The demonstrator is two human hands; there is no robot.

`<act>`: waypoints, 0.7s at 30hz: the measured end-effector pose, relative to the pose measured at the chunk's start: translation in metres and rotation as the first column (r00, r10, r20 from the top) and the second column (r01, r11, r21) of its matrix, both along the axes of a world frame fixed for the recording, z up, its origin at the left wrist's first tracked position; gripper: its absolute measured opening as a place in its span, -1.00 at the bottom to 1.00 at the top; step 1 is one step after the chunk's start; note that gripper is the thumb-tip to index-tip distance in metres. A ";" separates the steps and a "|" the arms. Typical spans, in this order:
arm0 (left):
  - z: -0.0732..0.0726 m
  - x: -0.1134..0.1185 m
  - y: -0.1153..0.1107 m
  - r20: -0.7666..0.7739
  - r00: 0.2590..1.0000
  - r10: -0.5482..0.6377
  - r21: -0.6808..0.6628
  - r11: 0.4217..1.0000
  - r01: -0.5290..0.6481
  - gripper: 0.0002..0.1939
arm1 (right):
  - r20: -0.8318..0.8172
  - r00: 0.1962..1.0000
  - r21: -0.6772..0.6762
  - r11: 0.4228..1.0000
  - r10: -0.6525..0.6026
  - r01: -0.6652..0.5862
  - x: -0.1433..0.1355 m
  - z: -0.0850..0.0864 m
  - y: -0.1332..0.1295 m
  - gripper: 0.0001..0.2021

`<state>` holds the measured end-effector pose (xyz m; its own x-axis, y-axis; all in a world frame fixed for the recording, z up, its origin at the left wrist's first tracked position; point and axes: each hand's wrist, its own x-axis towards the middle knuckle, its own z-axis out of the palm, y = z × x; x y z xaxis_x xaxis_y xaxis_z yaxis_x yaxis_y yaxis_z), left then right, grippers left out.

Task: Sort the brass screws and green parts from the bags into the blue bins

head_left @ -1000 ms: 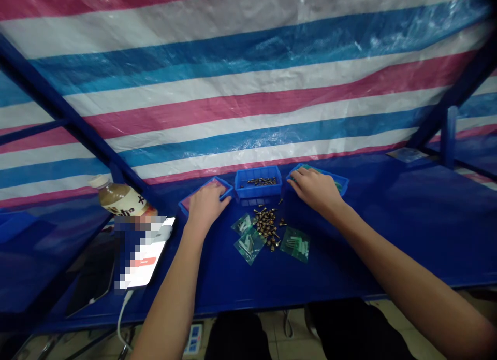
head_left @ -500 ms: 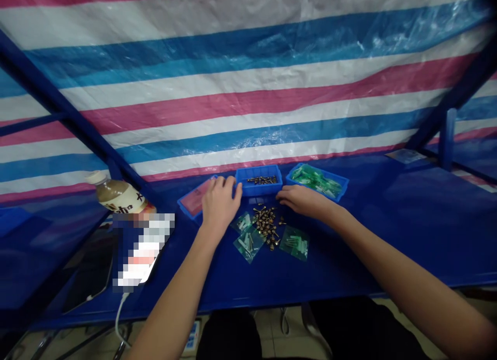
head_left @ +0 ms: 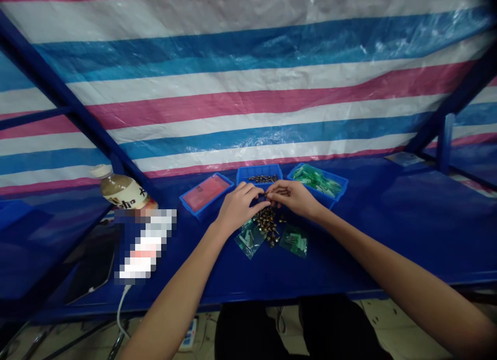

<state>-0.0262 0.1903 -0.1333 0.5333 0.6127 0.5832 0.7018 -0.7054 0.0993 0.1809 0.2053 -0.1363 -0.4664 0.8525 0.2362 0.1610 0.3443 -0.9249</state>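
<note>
My left hand (head_left: 241, 204) and my right hand (head_left: 289, 195) meet above a pile of brass-coloured screws (head_left: 267, 222). The fingertips of my right hand are pinched on a small brass-coloured piece, too small to name surely. My left thumb and fingers are apart around the same spot; whether they touch the piece is unclear. Behind my hands, a blue bin (head_left: 259, 172) holds more screws. Small clear bags of pale pins lie beside the pile, one on the left (head_left: 248, 240) and one on the right (head_left: 295, 241).
A blue bin of red sheets (head_left: 207, 193) stands left, a blue bin of green bags (head_left: 318, 181) right. On the left are a bottle (head_left: 124, 191), a blurred-out device with a white cable (head_left: 121, 308) and a dark tablet (head_left: 91, 267). A striped sheet (head_left: 248, 101) hangs behind.
My left hand has moved right, off the bin of red sheets, to the middle. My right hand has shifted slightly left, and the two hands now meet over the pile.
</note>
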 end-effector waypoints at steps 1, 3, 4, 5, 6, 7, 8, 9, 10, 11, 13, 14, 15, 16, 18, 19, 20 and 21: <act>-0.001 0.000 0.001 -0.004 1.000 -0.009 0.005 1.000 0.009 -0.74 | -0.011 1.000 0.000 1.000 -0.007 0.007 -0.003 -0.001 -0.001 -0.84; -0.003 0.001 0.002 -0.006 1.000 -0.018 0.021 1.000 0.018 -0.76 | 0.004 1.000 0.024 0.999 -0.023 0.023 -0.006 -0.003 -0.001 -0.82; -0.004 0.002 0.002 -0.005 1.000 -0.018 0.030 0.999 0.018 -0.77 | 0.022 0.999 0.042 0.999 -0.031 0.030 -0.006 -0.003 -0.001 -0.81; -0.004 0.002 0.002 -0.006 1.000 -0.018 0.039 0.999 0.019 -0.76 | 0.042 0.998 0.061 0.997 -0.039 0.036 -0.006 -0.003 -0.002 -0.79; -0.005 0.003 0.002 -0.010 1.000 -0.021 0.045 0.999 0.021 -0.76 | 0.061 0.997 0.081 0.996 -0.044 0.039 -0.005 -0.003 -0.002 -0.78; -0.005 0.003 0.002 -0.016 1.000 -0.025 0.050 0.998 0.026 -0.76 | 0.082 0.995 0.101 0.994 -0.048 0.040 -0.005 -0.002 -0.003 -0.77; -0.005 0.004 0.002 -0.022 0.999 -0.030 0.054 0.998 0.031 -0.76 | 0.109 0.992 0.128 0.991 -0.058 0.044 -0.004 -0.002 -0.003 -0.77; -0.004 0.004 0.002 -0.027 0.999 -0.036 0.053 0.998 0.038 -0.76 | 0.135 0.988 0.169 0.984 -0.077 0.053 -0.003 -0.001 -0.003 -0.77; -0.004 0.004 0.002 -0.023 0.999 -0.039 0.048 0.998 0.040 -0.76 | 0.157 0.982 0.226 0.972 -0.104 0.066 -0.003 0.000 -0.003 -0.78; -0.004 0.004 0.002 -0.007 0.999 -0.033 0.038 0.999 0.034 -0.77 | 0.172 0.975 0.297 0.951 -0.143 0.087 -0.003 0.001 -0.002 -0.80; -0.004 0.003 0.004 0.049 0.999 0.006 0.000 1.000 -0.006 -0.78 | 0.165 0.947 0.454 0.874 -0.274 0.174 -0.003 0.002 0.002 -0.81; -0.004 0.001 0.006 0.072 0.997 0.031 -0.031 0.999 -0.029 -0.79 | 0.150 0.922 0.519 0.823 -0.356 0.233 -0.003 0.003 0.004 -0.81; -0.005 0.000 0.007 0.082 0.995 0.050 -0.071 0.997 -0.044 -0.80 | 0.147 0.891 0.564 0.777 -0.429 0.281 -0.003 0.004 0.007 -0.80; -0.005 -0.002 0.008 0.076 0.995 0.059 -0.118 0.992 -0.050 -0.81 | 0.158 0.857 0.591 0.743 -0.490 0.316 -0.003 0.004 0.009 -0.79; -0.007 -0.004 0.011 0.034 0.998 0.054 -0.222 0.974 -0.046 -0.84 | 0.212 0.807 0.602 0.724 -0.552 0.337 -0.002 0.004 0.011 -0.75; -0.009 -0.004 0.012 0.016 0.998 0.053 -0.265 0.963 -0.047 -0.84 | 0.244 0.798 0.593 0.736 -0.551 0.327 -0.002 0.004 0.011 -0.73; -0.010 -0.005 0.012 0.005 0.998 0.058 -0.297 0.953 -0.054 -0.84 | 0.269 0.796 0.583 0.749 -0.542 0.314 -0.002 0.004 0.010 -0.71; -0.011 -0.004 0.013 0.003 0.997 0.071 -0.316 0.946 -0.067 -0.84 | 0.284 0.797 0.575 0.760 -0.532 0.303 -0.002 0.004 0.008 -0.70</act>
<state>-0.0304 0.2034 -0.1446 0.4762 0.8018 0.3610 0.7447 -0.5861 0.3192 0.1791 0.2134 -0.1324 -0.2372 0.8082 0.5391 0.7154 0.5207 -0.4659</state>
